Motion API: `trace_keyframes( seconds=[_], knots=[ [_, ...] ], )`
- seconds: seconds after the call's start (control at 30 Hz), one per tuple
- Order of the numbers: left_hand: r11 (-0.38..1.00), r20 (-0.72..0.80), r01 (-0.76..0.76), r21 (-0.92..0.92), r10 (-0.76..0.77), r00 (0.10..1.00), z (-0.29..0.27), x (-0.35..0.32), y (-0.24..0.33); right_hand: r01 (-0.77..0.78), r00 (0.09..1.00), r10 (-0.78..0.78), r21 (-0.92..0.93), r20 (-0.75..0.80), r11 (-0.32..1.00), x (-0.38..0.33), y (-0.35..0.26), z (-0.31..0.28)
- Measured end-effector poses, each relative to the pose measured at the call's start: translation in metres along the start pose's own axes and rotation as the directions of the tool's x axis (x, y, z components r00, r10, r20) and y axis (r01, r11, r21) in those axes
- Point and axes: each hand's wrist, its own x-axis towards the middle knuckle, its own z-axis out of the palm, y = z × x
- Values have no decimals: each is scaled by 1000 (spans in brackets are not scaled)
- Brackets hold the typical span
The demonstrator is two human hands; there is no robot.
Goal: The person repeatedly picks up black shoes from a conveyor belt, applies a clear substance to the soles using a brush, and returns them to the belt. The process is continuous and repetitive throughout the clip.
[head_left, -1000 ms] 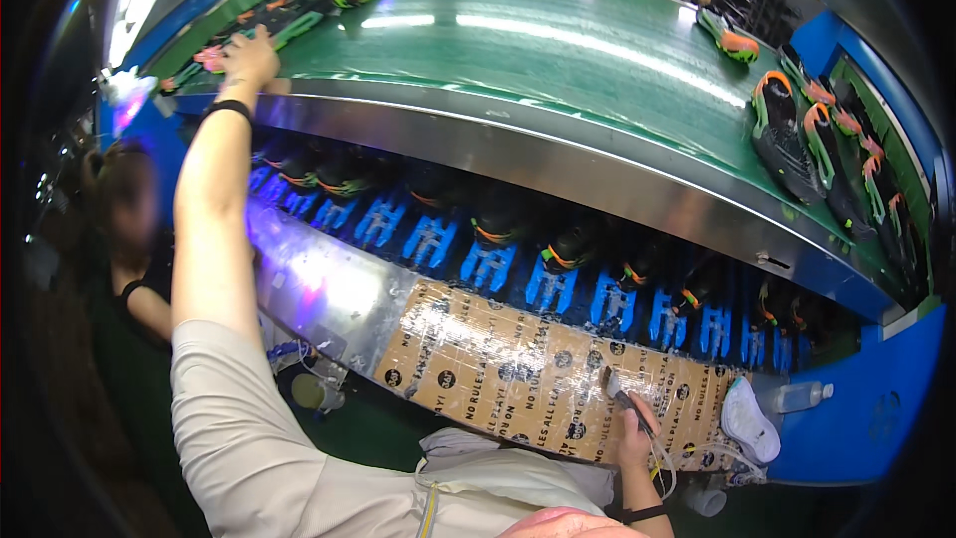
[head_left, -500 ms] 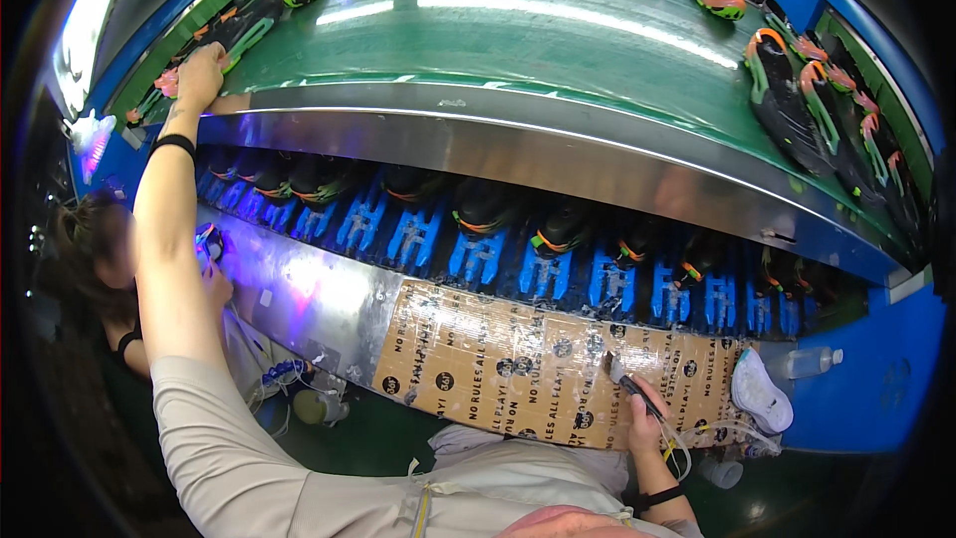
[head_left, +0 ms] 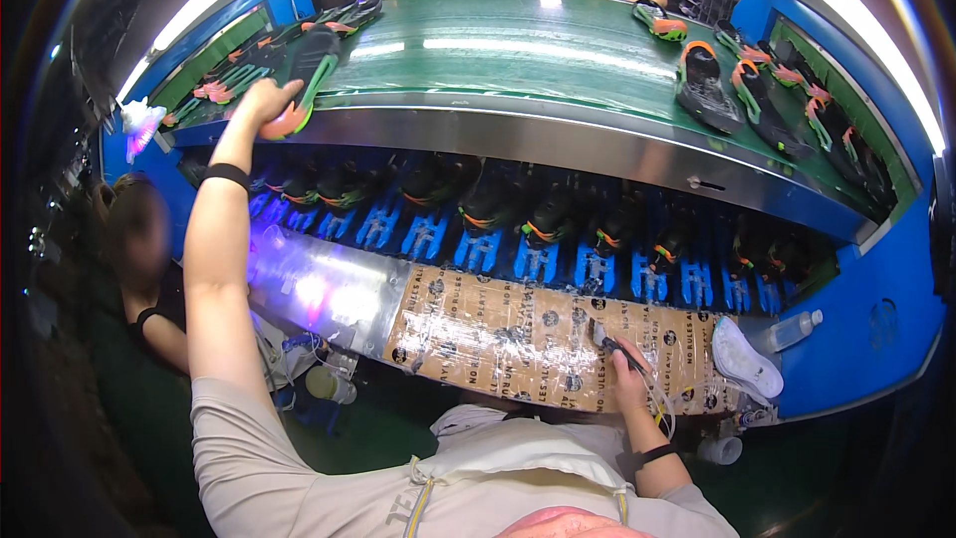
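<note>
Evidently, in the head view, grips a black, green and orange shoe sole (head_left: 315,70) near its orange end with the left hand (head_left: 261,102), perhaps to leave most of the black face clear of fingers. Holds it tilted at the near edge of the green conveyor belt (head_left: 518,70), just beside other coloured soles (head_left: 221,90). Closes the right hand (head_left: 629,384) round a slim, dark-handled brush (head_left: 604,340), seemingly to point the bristles forward over the brown printed cardboard (head_left: 468,324), laid along the silvery metal bench (head_left: 344,289), likely as protection. Cannot tell of bristle contact.
</note>
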Motion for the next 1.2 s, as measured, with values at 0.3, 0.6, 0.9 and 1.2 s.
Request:
trace_keyframes(
  seconds=[0.3, 0.6, 0.9, 1.2],
  knots=[
    [-102, -131, -151, -983, -181, 975, 51, -138, 94, 4, 996, 11, 162, -87, 987, 16, -37, 2],
    [-732, 360, 573, -368, 456, 814, 122, -392, 239, -44, 998, 15, 505, 61, 862, 2, -125, 25],
    [-760, 357, 649, -22, 601, 715, 122, -505, 314, -40, 968, -65, 404, 244, 914, -8, -190, 81],
    [-729, 117, 652, 208, 680, 724, 127, -510, 317, 86, 974, -136, 259, 179, 962, -5, -202, 108]
  ],
)
